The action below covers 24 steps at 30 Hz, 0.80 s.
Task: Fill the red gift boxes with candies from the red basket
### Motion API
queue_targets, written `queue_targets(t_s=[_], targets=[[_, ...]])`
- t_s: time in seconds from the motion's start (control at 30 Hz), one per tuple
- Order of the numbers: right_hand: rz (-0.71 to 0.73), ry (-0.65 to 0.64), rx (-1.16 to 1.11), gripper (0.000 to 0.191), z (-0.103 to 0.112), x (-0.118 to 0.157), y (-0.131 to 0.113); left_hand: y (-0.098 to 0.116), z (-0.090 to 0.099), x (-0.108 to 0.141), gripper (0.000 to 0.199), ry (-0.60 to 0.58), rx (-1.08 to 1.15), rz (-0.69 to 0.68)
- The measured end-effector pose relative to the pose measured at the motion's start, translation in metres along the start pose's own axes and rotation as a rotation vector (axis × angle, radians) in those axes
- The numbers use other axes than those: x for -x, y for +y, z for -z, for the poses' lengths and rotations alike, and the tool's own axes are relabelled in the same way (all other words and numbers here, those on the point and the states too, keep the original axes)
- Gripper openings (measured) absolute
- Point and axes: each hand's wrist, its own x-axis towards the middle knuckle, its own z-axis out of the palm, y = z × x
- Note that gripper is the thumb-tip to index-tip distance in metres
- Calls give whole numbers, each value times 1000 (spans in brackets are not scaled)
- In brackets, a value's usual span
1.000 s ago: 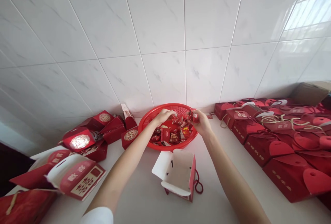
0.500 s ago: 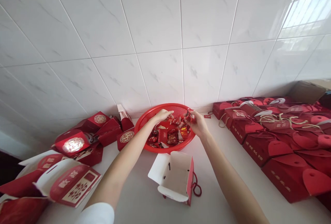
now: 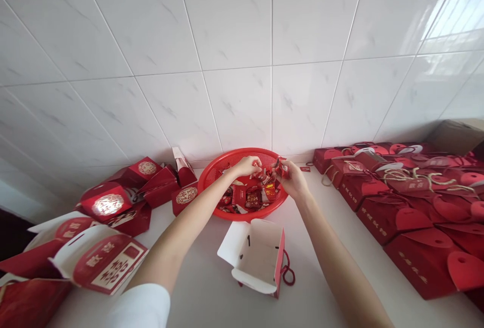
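Left hand (image 3: 246, 166) closed above wrapped sweets (image 3: 251, 198) in a red plastic basket (image 3: 223, 155); right hand (image 3: 293, 181) gripping a red packet (image 3: 281, 167) over the basket. Open gift box (image 3: 253, 252) on the worktop (image 3: 196, 272), in front.

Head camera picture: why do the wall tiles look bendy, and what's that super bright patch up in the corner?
In the head view, a wide lens seems to stretch the white wall tiles, so their lines slant and fan outward; the bright patch looks like window light glaring off the shiny tiles.
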Motion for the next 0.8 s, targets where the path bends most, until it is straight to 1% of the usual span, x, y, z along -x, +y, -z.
queue_targets(t_s=[0.1,0.17,0.3,0.37,0.47,0.57,0.63,0.73,0.8], targets=[[0,27,-13,6,2,-1,0,5,-10,-11,26,-55,-98,-38],[2,50,-25,5,2,-2,1,5,-18,-17,32,-117,-154,-40],[1,63,-41,7,3,-4,2,-4,-26,-20,25,-247,-267,31],[11,54,-46,7,3,-4,2,-10,-24,-17,20,-286,-314,75],[27,35,-53,10,3,-3,2,-16,-16,-12,15,-324,-342,119],[28,32,-55,11,4,-2,2,-18,-9,-8,15,-328,-353,143],[29,44,-57,11,4,-2,2,-19,-6,-7,18,-302,-366,147],[36,51,-49,11,5,-4,3,-19,-9,-9,23,-240,-374,121],[49,53,-45,12,5,-5,4,-18,-14,-12,30,-192,-365,83]])
